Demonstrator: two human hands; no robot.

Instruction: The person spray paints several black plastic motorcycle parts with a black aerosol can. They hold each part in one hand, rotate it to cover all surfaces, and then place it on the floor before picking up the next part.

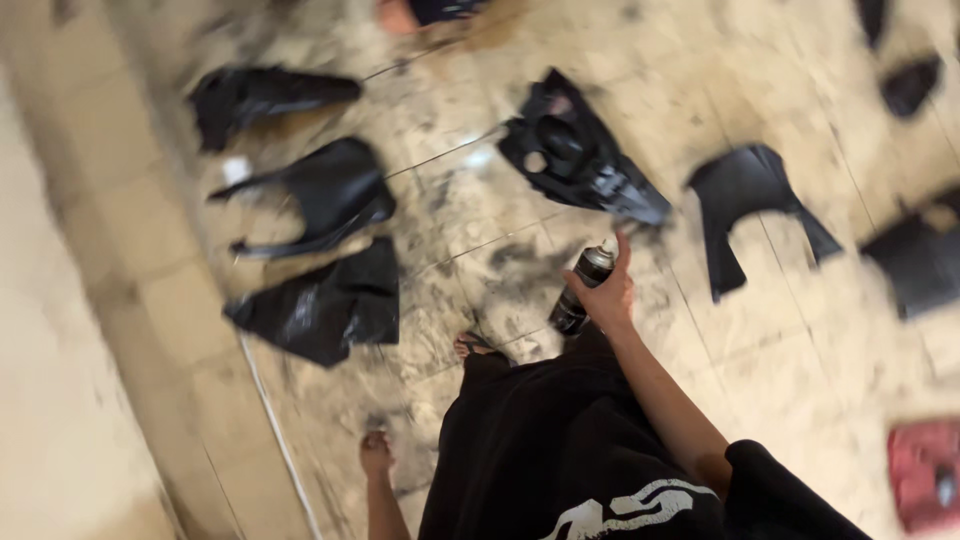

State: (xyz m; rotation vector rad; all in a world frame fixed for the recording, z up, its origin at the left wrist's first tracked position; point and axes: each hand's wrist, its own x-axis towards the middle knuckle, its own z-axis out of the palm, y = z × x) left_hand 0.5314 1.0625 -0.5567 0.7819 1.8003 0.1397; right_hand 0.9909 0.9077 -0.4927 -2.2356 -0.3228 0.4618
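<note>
Gripping spray can (583,288) in right hand (606,296), fingers wrapped round body, index probably on nozzle. Can tilted, top aimed up-forward toward black plastic panel (580,155) just beyond hand on floor (480,215). Left hand (375,455) low, apparently empty, farther away.

Right hand (607,292) extended forward, arm straight, fingers curled in grip, index finger raised (pressing pose); left hand out of view.
</note>
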